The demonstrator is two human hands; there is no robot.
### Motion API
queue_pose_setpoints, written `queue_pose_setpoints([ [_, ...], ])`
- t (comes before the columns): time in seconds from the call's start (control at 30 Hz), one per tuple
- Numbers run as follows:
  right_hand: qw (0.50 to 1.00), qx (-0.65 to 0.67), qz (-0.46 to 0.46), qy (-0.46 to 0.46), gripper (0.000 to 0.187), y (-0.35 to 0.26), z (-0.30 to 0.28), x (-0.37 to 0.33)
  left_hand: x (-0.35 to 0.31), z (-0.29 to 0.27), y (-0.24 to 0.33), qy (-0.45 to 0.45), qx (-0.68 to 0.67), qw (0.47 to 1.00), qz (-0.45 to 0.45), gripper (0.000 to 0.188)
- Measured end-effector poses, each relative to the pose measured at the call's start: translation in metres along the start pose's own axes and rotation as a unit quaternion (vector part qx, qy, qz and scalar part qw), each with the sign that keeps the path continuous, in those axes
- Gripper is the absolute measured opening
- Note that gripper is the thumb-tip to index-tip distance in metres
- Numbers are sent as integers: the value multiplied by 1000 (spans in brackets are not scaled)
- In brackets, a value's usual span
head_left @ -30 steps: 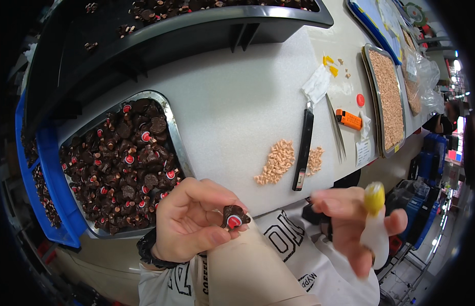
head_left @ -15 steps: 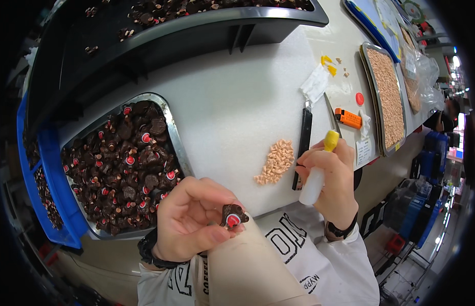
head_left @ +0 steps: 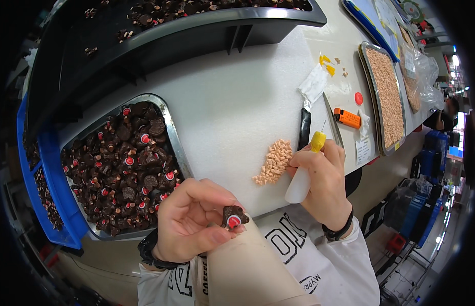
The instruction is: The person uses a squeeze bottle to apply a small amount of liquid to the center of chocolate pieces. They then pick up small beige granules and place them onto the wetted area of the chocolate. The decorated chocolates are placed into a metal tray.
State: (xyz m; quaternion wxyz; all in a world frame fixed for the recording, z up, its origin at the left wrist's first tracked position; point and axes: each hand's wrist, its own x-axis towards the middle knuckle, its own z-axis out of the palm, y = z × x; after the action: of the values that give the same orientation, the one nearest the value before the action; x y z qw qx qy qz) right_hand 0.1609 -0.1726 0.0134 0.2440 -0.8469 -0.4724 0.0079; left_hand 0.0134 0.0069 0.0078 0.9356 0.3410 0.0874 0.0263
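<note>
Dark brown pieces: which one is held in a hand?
The red-spotted piece pinched in the left hand, unlike those in the left metal tray or black bin.

Your right hand (head_left: 324, 176) has swung left and farther in, carrying the yellow-tipped white bottle (head_left: 298, 186) along; it now sits at the right edge of the beige pieces (head_left: 274, 162), hiding the black handle's (head_left: 304, 127) near end.

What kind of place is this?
It looks like a small-parts workshop: a metal tray holds many dark brown pieces, a black bin holds more, and another tray is full of tiny tan bits.
</note>
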Motion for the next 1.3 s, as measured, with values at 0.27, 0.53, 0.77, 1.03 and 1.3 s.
queue_pose_setpoints([
  [0.27, 1000, -4, 25, -5, 33, -3, -3, 0, 1, 0, 0, 4, 0, 1000, 2, 33],
  [0.53, 999, -9, 32, -8, 34, -3, -4, 0, 0, 1, 1, 4, 19, 1000, 0, 33],
  [0.77, 999, -2, 33, -5, 33, -2, -4, 1, 1, 1, 3, 4, 33, 999, -1, 32],
  [1.03, 1000, 10, 25, -14, 34, -1, -3, -1, 0, 1, 4, 2, 25, 999, -22, 34],
  [1.3, 999, 32, 17, -22, 42, 1, -4, -2, 2, 3, 5, -5, 54, 998, -18, 34],
])
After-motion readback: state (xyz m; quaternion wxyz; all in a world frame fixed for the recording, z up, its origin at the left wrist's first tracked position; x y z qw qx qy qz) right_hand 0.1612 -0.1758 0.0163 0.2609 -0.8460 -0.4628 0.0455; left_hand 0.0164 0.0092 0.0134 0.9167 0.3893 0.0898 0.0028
